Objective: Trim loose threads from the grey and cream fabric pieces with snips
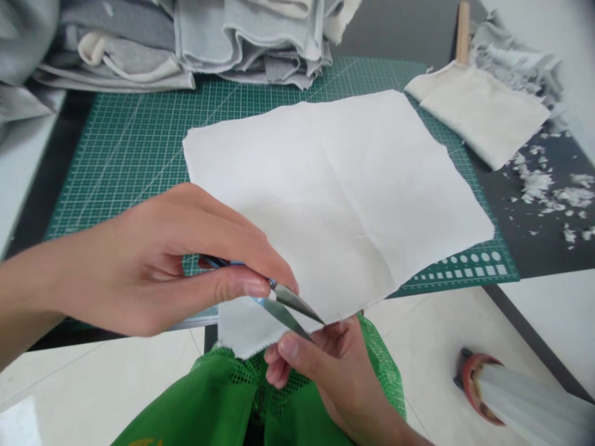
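Left hand point(139, 260) closed on small scissors point(288, 303), blades slightly parted, tips at the near edge of white cloth point(334, 198), which lies on a green cutting mat point(116, 173) and overhangs it. Right hand point(334, 365) grips that edge; keeping the cloth taut favours a clean cut.
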A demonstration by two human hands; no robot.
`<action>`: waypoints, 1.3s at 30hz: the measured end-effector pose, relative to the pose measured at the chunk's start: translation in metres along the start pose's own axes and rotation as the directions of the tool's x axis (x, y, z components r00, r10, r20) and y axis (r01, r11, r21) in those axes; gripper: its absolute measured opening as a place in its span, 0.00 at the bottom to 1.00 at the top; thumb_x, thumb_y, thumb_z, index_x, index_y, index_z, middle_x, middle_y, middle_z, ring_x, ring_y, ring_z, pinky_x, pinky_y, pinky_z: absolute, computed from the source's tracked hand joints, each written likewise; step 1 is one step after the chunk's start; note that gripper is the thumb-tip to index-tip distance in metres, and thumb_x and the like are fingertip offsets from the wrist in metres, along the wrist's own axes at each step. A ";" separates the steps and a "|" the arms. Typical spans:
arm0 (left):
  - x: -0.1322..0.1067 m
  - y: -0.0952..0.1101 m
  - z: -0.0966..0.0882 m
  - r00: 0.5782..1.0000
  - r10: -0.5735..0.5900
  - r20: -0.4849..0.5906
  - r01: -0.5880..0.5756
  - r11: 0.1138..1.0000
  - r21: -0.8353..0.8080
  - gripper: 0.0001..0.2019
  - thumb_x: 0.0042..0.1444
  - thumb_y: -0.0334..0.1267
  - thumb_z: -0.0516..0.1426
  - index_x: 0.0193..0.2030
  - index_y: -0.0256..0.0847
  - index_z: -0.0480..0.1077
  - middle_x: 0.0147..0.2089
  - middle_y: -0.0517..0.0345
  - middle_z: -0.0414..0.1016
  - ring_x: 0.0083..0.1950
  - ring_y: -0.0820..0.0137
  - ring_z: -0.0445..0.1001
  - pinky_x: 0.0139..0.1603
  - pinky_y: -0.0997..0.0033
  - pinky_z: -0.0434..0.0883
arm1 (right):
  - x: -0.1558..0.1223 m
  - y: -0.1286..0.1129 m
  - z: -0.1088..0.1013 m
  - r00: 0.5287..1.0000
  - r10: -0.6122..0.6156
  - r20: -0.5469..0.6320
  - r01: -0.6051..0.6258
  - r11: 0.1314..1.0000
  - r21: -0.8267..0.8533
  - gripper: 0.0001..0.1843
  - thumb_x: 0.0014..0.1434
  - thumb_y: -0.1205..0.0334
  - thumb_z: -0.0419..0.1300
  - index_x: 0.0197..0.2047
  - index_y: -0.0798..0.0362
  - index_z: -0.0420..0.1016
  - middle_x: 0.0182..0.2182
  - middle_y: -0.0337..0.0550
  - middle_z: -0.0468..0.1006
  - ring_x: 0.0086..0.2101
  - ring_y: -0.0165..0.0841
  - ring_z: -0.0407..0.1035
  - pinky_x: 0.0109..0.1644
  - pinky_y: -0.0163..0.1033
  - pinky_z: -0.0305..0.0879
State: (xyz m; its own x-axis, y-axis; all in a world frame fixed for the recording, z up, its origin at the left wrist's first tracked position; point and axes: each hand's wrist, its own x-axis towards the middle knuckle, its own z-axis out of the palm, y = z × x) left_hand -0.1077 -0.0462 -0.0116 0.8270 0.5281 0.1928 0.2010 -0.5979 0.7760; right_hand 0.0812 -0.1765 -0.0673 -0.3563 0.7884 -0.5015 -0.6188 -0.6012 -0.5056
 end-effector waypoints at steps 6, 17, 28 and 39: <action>-0.020 -0.008 -0.008 0.976 -0.031 0.214 0.029 1.000 0.010 0.15 0.64 0.28 0.56 0.55 0.44 0.74 0.36 0.62 0.78 0.31 0.78 0.75 0.34 0.85 0.70 | 0.002 0.009 0.005 0.999 -0.044 0.004 0.045 0.997 -0.063 0.09 0.50 0.61 0.73 0.33 0.55 0.82 0.24 0.39 0.80 0.25 0.25 0.72 0.30 0.30 0.74; -0.031 -0.007 -0.011 0.969 -0.015 0.247 -0.001 0.998 0.064 0.13 0.67 0.31 0.54 0.53 0.47 0.74 0.36 0.64 0.78 0.29 0.78 0.73 0.33 0.82 0.67 | 0.006 0.036 0.021 0.999 0.004 -0.046 -0.009 0.996 -0.093 0.09 0.49 0.63 0.74 0.33 0.56 0.81 0.31 0.40 0.80 0.26 0.26 0.74 0.30 0.29 0.74; -0.040 -0.015 -0.017 0.943 0.082 0.322 -0.117 0.989 0.090 0.15 0.63 0.27 0.53 0.52 0.43 0.74 0.37 0.59 0.78 0.33 0.73 0.74 0.31 0.76 0.62 | 0.009 0.048 0.036 0.979 -0.010 -0.204 -0.007 0.997 -0.082 0.09 0.49 0.59 0.75 0.30 0.56 0.83 0.24 0.41 0.81 0.22 0.25 0.74 0.27 0.28 0.75; -0.042 -0.017 -0.011 0.931 0.070 0.360 -0.113 0.989 0.100 0.14 0.66 0.29 0.51 0.51 0.45 0.74 0.33 0.60 0.75 0.29 0.73 0.71 0.28 0.72 0.61 | 0.006 0.051 0.035 0.989 -0.004 -0.148 0.001 1.000 -0.020 0.06 0.50 0.62 0.74 0.33 0.51 0.84 0.28 0.40 0.83 0.24 0.26 0.76 0.30 0.29 0.76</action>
State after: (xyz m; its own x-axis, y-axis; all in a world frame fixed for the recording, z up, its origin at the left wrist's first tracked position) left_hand -0.1517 -0.0518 -0.0258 0.9723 0.2330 0.0175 0.1580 -0.7107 0.6855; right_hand 0.0235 -0.1980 -0.0715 -0.2461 0.7628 -0.5979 -0.6054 -0.6027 -0.5198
